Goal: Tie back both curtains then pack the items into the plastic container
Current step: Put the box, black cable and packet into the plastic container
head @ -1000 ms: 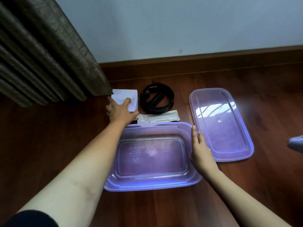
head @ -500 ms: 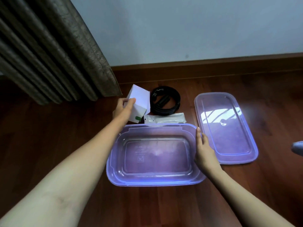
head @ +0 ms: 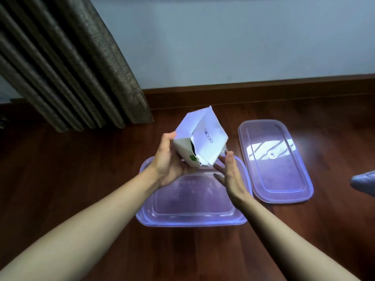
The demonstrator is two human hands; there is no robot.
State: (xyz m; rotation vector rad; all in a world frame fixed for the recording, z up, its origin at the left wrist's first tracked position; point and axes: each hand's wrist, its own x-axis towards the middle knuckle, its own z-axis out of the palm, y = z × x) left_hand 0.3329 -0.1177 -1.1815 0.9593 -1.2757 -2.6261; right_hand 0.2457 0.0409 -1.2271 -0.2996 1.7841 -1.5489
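Observation:
My left hand [head: 169, 165] holds a white cardboard box [head: 200, 138] tilted in the air above the far end of the purple plastic container [head: 190, 218]. One end flap of the box stands ajar, showing something dark inside. My right hand [head: 231, 175] is just under the box's lower right corner, fingers spread, palm turned toward it and holding nothing. The container sits open on the wooden floor. The black coiled item and the white packet beyond it are hidden behind the box and hands.
The container's purple lid [head: 276, 163] lies flat on the floor to the right. A brown pleated curtain [head: 71, 67] hangs at the upper left, reaching the floor. A wall with a wooden skirting board [head: 263, 94] runs behind. A grey-blue object [head: 365, 182] shows at the right edge.
My left hand picked the white box up off the floor and carried it over the container. My right hand left the container's rim and rose toward the box.

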